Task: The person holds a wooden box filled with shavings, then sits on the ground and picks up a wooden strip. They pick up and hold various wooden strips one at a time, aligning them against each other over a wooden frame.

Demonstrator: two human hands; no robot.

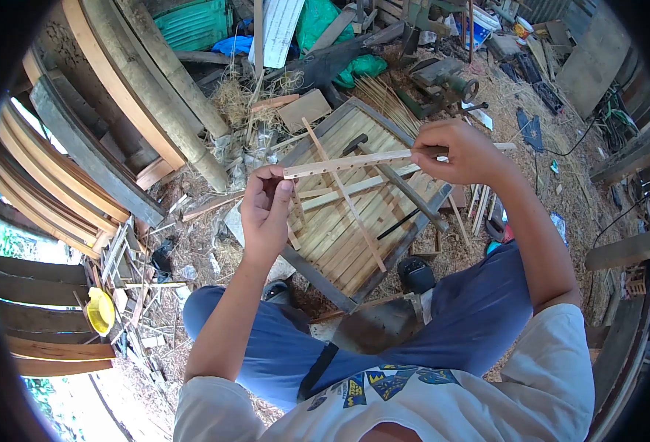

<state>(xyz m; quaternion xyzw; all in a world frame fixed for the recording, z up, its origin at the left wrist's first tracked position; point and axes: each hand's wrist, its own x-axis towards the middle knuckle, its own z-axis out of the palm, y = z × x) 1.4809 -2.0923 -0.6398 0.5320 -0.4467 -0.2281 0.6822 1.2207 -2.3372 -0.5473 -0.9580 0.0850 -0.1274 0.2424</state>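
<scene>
While both forearms (225, 317) reach forward to the slatted tabletop (317, 258), the left hand (266, 210) — fingers curled — pinches one end of a wooden strip (354, 161) (dark dots along it), the right hand (450, 153) closed round it; the strip crosses above the tabletop, jutting past the right hand.

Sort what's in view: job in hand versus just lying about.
Job, likely:
perforated wooden strip, in left hand and right hand
slatted wooden panel below
thin slat and apparent hammer over it

Apparently just lying about:
green plastic sheeting
white corrugated sheet
blue bucket
</scene>
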